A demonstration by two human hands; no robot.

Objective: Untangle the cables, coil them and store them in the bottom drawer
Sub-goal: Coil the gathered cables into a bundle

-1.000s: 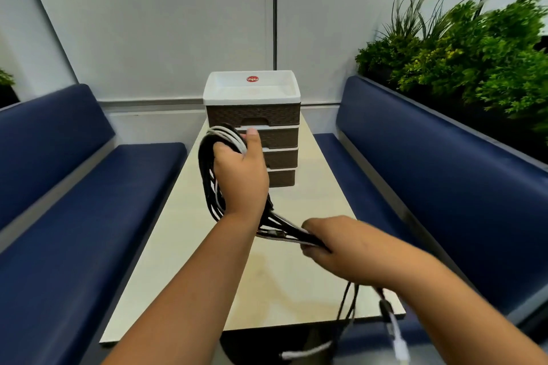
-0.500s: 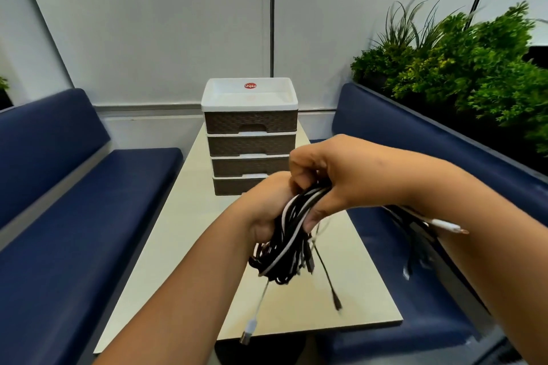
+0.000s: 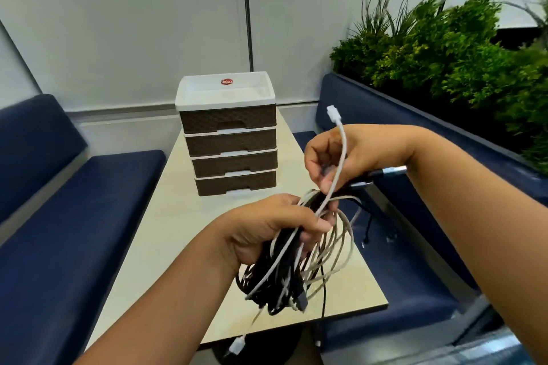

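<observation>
Gripped in the left hand (image 3: 267, 231): a thick bundle of black and white cables (image 3: 290, 272), fingers curled round its upper part, held above the near end of the table (image 3: 166, 234). Loops hanging below the fist, loose and uneven; one white plug (image 3: 237, 345) dangling past the table's near edge. Half a second back, both hands bunched together on the same bundle; now parted. Further right, pinched in the right hand (image 3: 335, 157): a single white cable (image 3: 341, 157), drawn up and away from the bundle, its plug end (image 3: 332, 112) standing above the knuckles. Also under that hand, two dark plug ends (image 3: 382, 173) pointing right; whether pinched or merely trapped against the palm, cannot tell. Thin black strands (image 3: 369, 219) trailing down off the table's right side.

Judged from this: one lead being teased out of the tangle, so untangling under way, proper coiling not yet done. Bundle still mixed, black and white strands crossing. Behind, at the far end of the table, the drawer unit (image 3: 228, 133) with all four drawers closed, the bottom drawer (image 3: 235, 182) included; nothing stored so far. Likely snag: pulling the white lead hard could tighten a knot rather than free it.
</observation>
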